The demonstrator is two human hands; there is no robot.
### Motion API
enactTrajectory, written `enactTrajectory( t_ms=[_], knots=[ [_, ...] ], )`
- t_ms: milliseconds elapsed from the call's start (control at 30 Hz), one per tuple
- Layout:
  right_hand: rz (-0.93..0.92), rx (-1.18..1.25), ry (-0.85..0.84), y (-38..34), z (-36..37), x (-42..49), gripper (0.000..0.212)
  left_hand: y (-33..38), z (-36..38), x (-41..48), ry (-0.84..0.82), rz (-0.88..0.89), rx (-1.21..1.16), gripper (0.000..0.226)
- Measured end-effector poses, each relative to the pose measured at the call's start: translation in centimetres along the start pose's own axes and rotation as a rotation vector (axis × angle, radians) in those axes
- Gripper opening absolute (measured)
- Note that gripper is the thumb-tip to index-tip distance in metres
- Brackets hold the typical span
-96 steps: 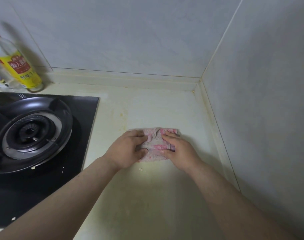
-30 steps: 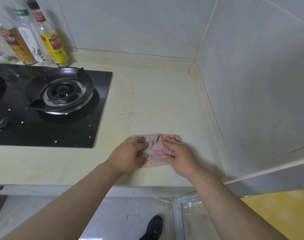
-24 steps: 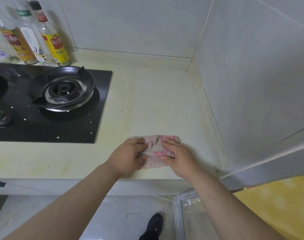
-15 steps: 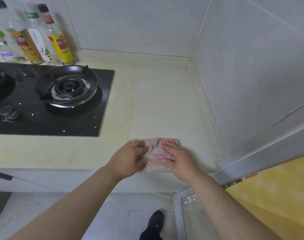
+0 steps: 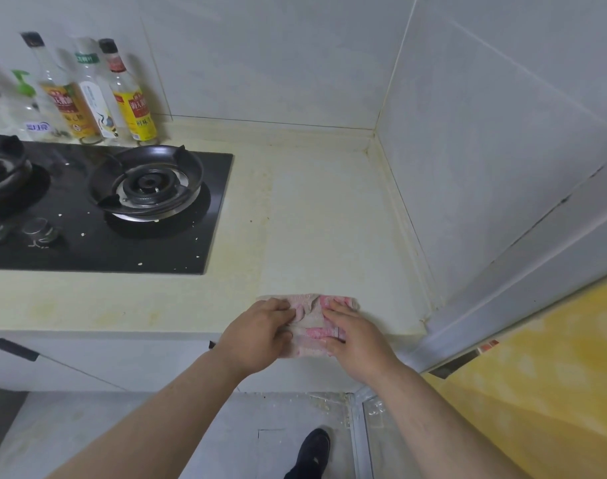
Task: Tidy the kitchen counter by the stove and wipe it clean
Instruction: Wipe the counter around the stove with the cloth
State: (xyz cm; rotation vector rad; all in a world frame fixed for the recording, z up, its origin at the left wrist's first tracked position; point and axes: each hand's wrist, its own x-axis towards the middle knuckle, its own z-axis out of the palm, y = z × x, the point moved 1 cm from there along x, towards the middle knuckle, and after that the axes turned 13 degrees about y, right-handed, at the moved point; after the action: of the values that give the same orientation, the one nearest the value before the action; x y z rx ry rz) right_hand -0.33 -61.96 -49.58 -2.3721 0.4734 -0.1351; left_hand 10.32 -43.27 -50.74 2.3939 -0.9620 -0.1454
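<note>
At the far left, the bottles (image 5: 87, 91) stand against the back wall behind the stove (image 5: 105, 236), whose black glass carries pale crumbs (image 5: 83, 234). The front strip of the surface (image 5: 329, 219) shows yellowish stains (image 5: 98, 312). Much of the wiping therefore seems still to be done on that side. The step in hand reads as a wipe drawn to the front lip. To do it well, keep even downward pressure across the whole cloth, gather any grit into its folds at the lip so it does not drop to the floor, then turn to a clean face and overlap the next pass leftward toward the stains. The left hand (image 5: 257, 337) reaches in on a nearly straight forearm, palm down, its grip narrow, with fingers on top and thumb at the near side bunching the fabric. The cloth (image 5: 310, 326), pink and white, lies at the front edge right of the stove, its near part hanging past the lip. The right hand (image 5: 357, 344) mirrors this, pinching the cloth's right half, well short of the side wall (image 5: 502, 167).
</note>
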Motion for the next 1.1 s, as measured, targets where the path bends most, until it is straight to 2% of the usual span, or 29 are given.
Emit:
enactTrajectory(
  t_ms=[133, 267, 700, 1100],
  knots=[
    [-0.013, -0.045, -0.033, -0.6, -0.1, 0.2, 0.056, 0.0, -0.2, -0.2, 0.034, 0.051, 0.025, 0.022],
    [-0.062, -0.094, -0.069, -1.5, 0.4, 0.4, 0.055, -0.5, -0.8, -1.0, 0.07, 0.053, 0.049, 0.017],
    [-0.204, -0.16, -0.133, -6.2, 3.7, 0.7, 0.051, -5.2, -3.6, -3.3, 0.138, -0.002, 0.049, 0.023],
    [-0.172, -0.142, -0.152, -7.1, 4.5, 3.4, 0.049, -6.0, -5.2, -1.7, 0.151, 0.05, 0.004, 0.019]
  ],
)
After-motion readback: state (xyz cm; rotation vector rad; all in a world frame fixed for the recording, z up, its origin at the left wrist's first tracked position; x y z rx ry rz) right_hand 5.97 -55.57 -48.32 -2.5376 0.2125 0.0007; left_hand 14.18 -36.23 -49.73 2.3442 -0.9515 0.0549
